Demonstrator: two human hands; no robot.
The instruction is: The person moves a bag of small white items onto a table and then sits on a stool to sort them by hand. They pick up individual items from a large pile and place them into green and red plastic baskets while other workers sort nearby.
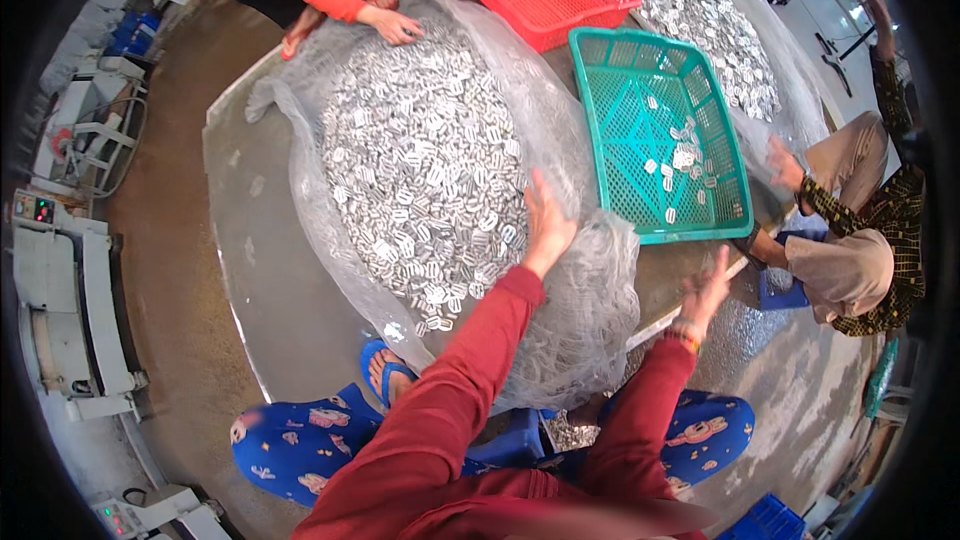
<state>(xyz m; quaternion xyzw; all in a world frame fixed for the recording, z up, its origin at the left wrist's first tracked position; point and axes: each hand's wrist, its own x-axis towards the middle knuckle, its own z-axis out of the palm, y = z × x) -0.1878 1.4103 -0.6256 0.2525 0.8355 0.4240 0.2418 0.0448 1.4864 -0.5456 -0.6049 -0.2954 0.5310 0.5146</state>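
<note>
A heap of small silver-grey slotted metal pieces, like buckles [420, 170], lies on a clear plastic sheet [610, 310]. At the heap's right edge is my left hand [548, 225], fingers stretched out and nothing visible in it. My right hand [708, 290], slightly blurred, hovers below the near right corner of a green plastic basket [672, 237]. Its fingers are extended, and I see nothing held. Several of the same metal pieces [685, 157] lie scattered inside the basket, mostly toward its right side.
A red basket [560, 25] with a few pieces stands beyond the green one. Across the heap, a co-worker's hand [395, 25] touches its far edge. Another person [850, 200] sits at the right by a second heap [700, 30]. Machines [70, 280] line the left.
</note>
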